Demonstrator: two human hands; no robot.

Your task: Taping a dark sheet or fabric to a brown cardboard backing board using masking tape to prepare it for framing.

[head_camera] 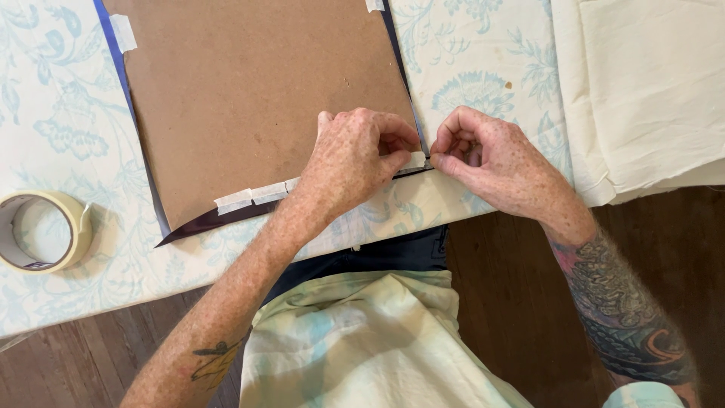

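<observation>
While a cream roll of masking tape [41, 230] lay far left on the floral tablecloth [75, 91], the left hand [355, 162] pressed the brown hardboard panel [249, 91], fingers curled together; the right hand [491, 159] pinched a small tape strip [418, 159] at its corner.

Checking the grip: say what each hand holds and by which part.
Both the left hand and right hand pinch a tape strip at the board's near right corner, fingertips at its ends; the exact hold is partly hidden.

brown board [249, 98], pale-blue floral tablecloth [483, 68] (perhaps faded)
</observation>
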